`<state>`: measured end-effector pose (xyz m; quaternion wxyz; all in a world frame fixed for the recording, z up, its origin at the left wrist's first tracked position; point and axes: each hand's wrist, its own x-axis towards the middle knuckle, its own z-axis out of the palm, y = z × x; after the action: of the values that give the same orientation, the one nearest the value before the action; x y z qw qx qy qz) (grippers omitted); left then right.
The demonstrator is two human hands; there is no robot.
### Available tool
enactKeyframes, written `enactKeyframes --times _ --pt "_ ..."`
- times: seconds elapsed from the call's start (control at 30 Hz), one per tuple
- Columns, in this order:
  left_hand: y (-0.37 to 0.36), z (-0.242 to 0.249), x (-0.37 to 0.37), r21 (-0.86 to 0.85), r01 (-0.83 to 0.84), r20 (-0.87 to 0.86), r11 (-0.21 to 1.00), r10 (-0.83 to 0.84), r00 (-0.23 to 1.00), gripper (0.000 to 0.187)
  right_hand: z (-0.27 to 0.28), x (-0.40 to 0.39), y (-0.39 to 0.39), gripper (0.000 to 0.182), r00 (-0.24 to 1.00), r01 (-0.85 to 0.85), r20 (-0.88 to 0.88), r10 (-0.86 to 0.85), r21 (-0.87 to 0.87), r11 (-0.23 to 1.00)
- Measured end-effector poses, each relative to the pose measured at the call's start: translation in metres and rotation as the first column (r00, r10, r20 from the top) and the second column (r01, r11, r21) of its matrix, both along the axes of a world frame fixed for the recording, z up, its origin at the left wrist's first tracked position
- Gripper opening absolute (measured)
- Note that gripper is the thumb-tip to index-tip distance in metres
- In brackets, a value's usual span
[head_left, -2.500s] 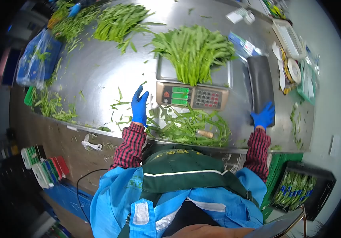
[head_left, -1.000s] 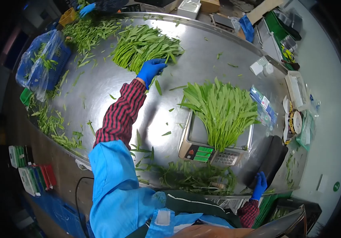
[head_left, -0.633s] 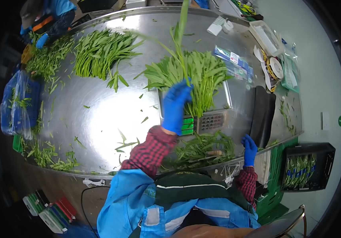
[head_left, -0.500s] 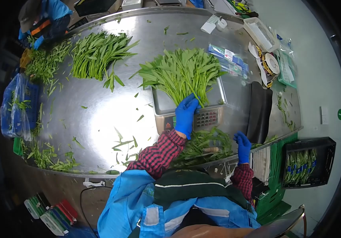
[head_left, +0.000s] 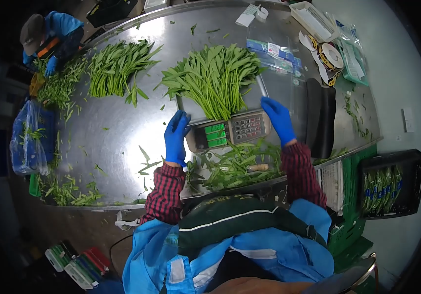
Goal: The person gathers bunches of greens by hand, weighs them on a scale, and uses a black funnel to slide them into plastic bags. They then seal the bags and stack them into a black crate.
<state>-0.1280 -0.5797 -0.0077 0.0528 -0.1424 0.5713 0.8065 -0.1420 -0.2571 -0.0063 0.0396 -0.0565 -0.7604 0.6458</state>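
A bunch of leafy green stems (head_left: 217, 81) lies on the metal tray of a digital scale (head_left: 250, 126), whose green display is lit. My left hand (head_left: 175, 139), blue-gloved, is beside the scale's left front corner, fingers slightly bent and nothing visible in them. At the scale's right side, my right hand (head_left: 279, 118) has its fingers extended close to the tray's corner. Whether either hand touches the scale is unclear. Loose leafy stems (head_left: 240, 169) lie in front of the scale. Another bunch (head_left: 117, 68) rests farther left on the metal table (head_left: 92, 157).
A co-worker (head_left: 51, 36) leans over greens at the back left. A blue crate with plastic (head_left: 31, 137) stands at the left. On the right are plastic bags (head_left: 276, 54), a tape roll (head_left: 331, 55), a white basket (head_left: 313, 20) and a black crate of packed greens (head_left: 392, 183).
My left hand has left the bunch's stems and moved left, to beside the scale. My right hand has risen from the table's front edge to the scale's right side. The view has shifted slightly.
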Motion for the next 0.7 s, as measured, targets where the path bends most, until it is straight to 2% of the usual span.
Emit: enactKeyframes --times 0.03,0.13,0.23,0.27,0.3,0.33,0.37,0.4,0.47,0.5,0.53,0.6,0.63,0.7 --pt "0.001 -0.004 -0.005 0.040 -0.017 -0.027 0.999 0.018 0.999 0.050 0.001 -0.015 -0.004 0.036 0.999 -0.025 -0.025 0.024 -0.027 0.999" --pt "0.007 -0.012 -0.024 0.061 0.040 0.044 0.997 -0.043 0.998 0.052 0.017 -0.053 -0.020 0.054 0.971 -0.222 0.125 0.203 0.171 0.960" --pt "0.017 -0.007 -0.052 -0.045 0.195 0.184 0.980 -0.184 0.966 0.053 0.001 -0.082 -0.030 0.071 0.901 -0.432 0.294 0.319 0.543 0.720" --pt "0.022 -0.006 -0.062 -0.074 0.249 0.232 0.966 -0.226 0.946 0.053 -0.004 -0.086 -0.035 0.074 0.891 -0.453 0.249 0.379 0.524 0.721" --pt "0.028 -0.004 -0.071 0.014 0.219 0.317 0.976 -0.212 0.924 0.051 -0.006 -0.091 -0.040 0.077 0.877 -0.473 0.200 0.436 0.508 0.720" --pt "0.035 -0.002 -0.076 0.102 0.195 0.253 0.975 -0.215 0.943 0.049 -0.009 -0.096 -0.046 0.080 0.860 -0.493 0.149 0.489 0.493 0.717" --pt "0.042 0.001 -0.081 0.190 0.177 0.185 0.966 -0.213 0.960 0.047 -0.014 -0.095 -0.054 0.070 0.892 -0.383 0.011 0.452 0.549 0.743" --pt "0.049 0.004 -0.086 0.279 0.166 0.116 0.946 -0.205 0.972 0.045 -0.014 -0.097 -0.061 0.068 0.879 -0.459 0.072 0.471 0.393 0.797" --pt "0.055 -0.008 -0.096 0.270 0.189 0.057 0.944 -0.211 0.976 0.044 -0.014 -0.103 -0.073 0.064 0.828 -0.547 0.174 0.533 0.044 0.836" --pt "0.057 -0.011 -0.098 0.273 0.198 0.044 0.941 -0.218 0.975 0.044 -0.018 -0.104 -0.078 0.060 0.817 -0.550 0.140 0.559 -0.102 0.829" --pt "0.059 -0.009 -0.099 0.277 0.206 0.031 0.939 -0.222 0.974 0.044 -0.028 -0.106 -0.085 0.061 0.841 -0.462 0.141 0.522 -0.315 0.829" --pt "0.057 -0.002 -0.096 0.323 0.178 0.102 0.930 -0.222 0.970 0.043 -0.044 -0.106 -0.101 0.062 0.875 -0.219 0.175 0.452 -0.688 0.692" --pt "0.054 0.002 -0.097 0.342 0.179 0.127 0.922 -0.234 0.964 0.043 -0.045 -0.104 -0.104 0.060 0.853 -0.194 0.230 0.469 -0.694 0.693" --pt "0.050 0.008 -0.093 0.348 0.197 0.149 0.916 -0.262 0.954 0.045 -0.041 -0.106 -0.106 0.059 0.860 -0.391 0.138 0.491 -0.440 0.809"
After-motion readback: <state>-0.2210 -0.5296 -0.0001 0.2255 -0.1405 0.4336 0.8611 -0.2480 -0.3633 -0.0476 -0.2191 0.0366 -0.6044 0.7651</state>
